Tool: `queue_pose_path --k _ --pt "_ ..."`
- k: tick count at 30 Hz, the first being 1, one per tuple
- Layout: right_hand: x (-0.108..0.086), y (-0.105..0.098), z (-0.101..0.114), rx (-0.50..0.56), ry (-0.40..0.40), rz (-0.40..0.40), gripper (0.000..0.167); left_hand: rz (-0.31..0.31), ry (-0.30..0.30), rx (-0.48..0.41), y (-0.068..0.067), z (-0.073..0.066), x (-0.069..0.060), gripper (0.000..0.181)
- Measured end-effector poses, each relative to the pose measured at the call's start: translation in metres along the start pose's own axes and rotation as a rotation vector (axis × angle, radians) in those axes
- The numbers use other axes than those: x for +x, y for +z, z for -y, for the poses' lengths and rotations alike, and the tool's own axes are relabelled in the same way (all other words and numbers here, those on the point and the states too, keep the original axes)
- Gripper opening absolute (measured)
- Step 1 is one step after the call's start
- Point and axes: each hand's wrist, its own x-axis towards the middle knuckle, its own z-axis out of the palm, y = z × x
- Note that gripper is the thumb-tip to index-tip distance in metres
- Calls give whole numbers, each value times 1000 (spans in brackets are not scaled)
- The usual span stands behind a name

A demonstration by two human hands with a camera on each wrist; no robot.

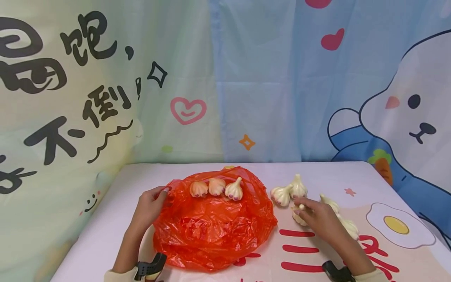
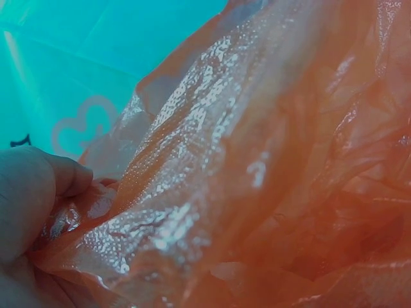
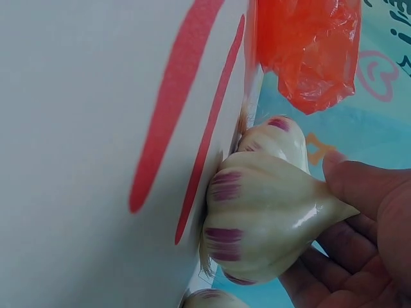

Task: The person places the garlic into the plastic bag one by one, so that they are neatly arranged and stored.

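A crumpled red plastic bag [image 1: 215,223] lies spread on the table. My left hand [image 1: 150,205] pinches its left rim between thumb and fingers; the left wrist view shows the thumb and the film [image 2: 186,147] up close. Three garlic bulbs sit at the bag's far side: two look orange-tinted, and the right one [image 1: 234,189] is pale. Right of the bag, my right hand [image 1: 322,219] pinches the neck of a garlic bulb [image 3: 263,212] with purple streaks. That bulb appears to touch the table. Another bulb [image 3: 276,138] shows just behind it.
Two pale garlic bulbs [image 1: 281,195] stand together beyond the right hand. More bulbs [image 1: 349,226] lie to its right, partly hidden by it. A printed cloth with red strokes and a fried egg [image 1: 399,225] covers the table [image 1: 102,219]. A patterned curtain [image 1: 257,78] hangs behind.
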Motion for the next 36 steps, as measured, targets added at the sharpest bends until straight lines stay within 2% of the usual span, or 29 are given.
queue_pose_path --k 5,12,16,28,36 --pt "-1 -1 0 -27 4 0 33 2 -14 -10 0 -1 0 36" --pt "-1 -3 1 -77 37 18 31 6 -3 -14 1 -2 -1 36" --pt "-1 -3 2 -88 13 7 30 0 5 -6 0 -3 -1 35" --pt "1 -5 4 -22 -81 -81 25 2 6 -5 -1 -2 -1 35" --pt "3 -5 15 22 -65 -70 24 8 -15 -18 1 -3 0 36"
